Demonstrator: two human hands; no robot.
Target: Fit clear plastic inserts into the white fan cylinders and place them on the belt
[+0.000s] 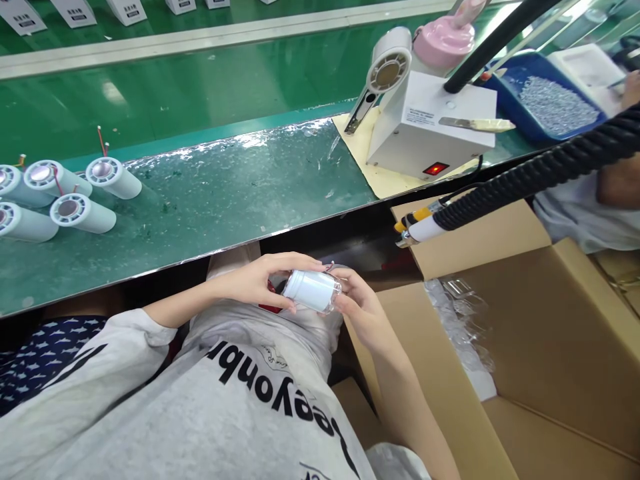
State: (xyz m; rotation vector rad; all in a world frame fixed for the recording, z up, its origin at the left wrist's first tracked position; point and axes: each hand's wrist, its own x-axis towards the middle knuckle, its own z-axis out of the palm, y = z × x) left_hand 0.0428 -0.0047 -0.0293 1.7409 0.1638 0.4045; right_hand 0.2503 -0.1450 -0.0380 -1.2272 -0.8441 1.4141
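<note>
Over my lap I hold a pale cylindrical motor housing [313, 288] lying on its side. My left hand [263, 279] grips its left end between thumb and fingers. At the right end, my right hand [361, 303] is closed around a clear plastic cover [336, 295] that sits over part of the housing. Thin wires stick up near my right fingertips. Similar white housings [114, 177] lie on the green bench to the left, several with short coloured wires.
A white box-shaped device [435, 127] with a red-lit switch stands on the bench [240, 193]; a handheld fan [387, 70] leans on it. A black flexible hose [530, 160] crosses at right. An open carton [550, 347] holds clear plastic pieces [463, 320]. Another person's sleeve [570, 210] shows beyond.
</note>
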